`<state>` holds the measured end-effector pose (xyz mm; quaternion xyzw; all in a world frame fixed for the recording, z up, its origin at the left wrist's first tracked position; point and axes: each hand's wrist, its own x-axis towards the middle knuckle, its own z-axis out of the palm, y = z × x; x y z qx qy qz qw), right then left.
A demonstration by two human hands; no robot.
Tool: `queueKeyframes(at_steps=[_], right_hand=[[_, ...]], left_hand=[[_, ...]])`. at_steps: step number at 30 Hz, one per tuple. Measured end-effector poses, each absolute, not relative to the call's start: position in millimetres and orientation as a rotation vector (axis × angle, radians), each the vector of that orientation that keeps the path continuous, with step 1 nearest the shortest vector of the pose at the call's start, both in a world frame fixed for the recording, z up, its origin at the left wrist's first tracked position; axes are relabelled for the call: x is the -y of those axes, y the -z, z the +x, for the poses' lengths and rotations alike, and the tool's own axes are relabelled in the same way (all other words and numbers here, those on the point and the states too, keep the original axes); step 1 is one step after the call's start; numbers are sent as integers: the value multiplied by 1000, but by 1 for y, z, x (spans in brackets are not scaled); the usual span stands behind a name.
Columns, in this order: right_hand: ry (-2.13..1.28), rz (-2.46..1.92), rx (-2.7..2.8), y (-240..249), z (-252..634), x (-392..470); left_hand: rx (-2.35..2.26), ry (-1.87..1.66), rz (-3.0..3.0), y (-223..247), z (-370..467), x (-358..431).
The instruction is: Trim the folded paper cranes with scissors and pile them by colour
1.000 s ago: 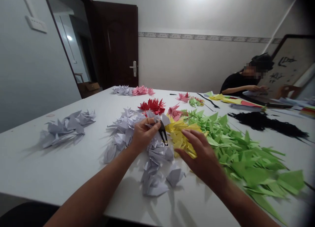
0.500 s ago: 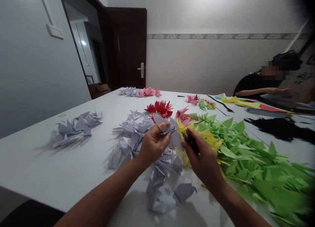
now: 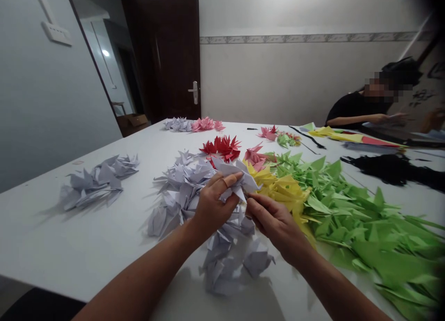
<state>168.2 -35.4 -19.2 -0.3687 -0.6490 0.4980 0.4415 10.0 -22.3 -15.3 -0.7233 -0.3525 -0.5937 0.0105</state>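
Observation:
White folded paper (image 3: 243,175) is pinched between the fingers and thumb of my left hand (image 3: 217,198), above the heap of white folded papers (image 3: 187,182). Just right of it, the fingers of my right hand (image 3: 274,219) are closed at the paper's lower edge. Something small and dark shows at those fingertips, mostly hidden. Yellow folded papers (image 3: 285,191) lie behind my right hand, and a large pile of green ones (image 3: 365,233) spreads to the right.
On the white table (image 3: 45,237) are a white cluster (image 3: 93,182) at left, red papers (image 3: 222,147) and pink papers (image 3: 205,124) farther back, and black strands (image 3: 389,168) at right. A person in black (image 3: 351,110) sits at the far right, holding paper.
My right hand has moved left and turned, its fingers now at the white paper. The dark tool seen in it before is mostly hidden. The white paper has turned in my left hand.

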Motion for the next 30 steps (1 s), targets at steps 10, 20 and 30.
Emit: queueKeyframes(at_steps=[10,20,30], right_hand=[[-1333,-942,1604,7,170,37],[-1457,-987,1500,5,169,36],[-1449,-1032,1457,10,169,33]], left_hand=[[1046,1746,-2231,11,9,22],[848,1559,-2220,15,6,18],[844,1479,-2243,16,6,18]])
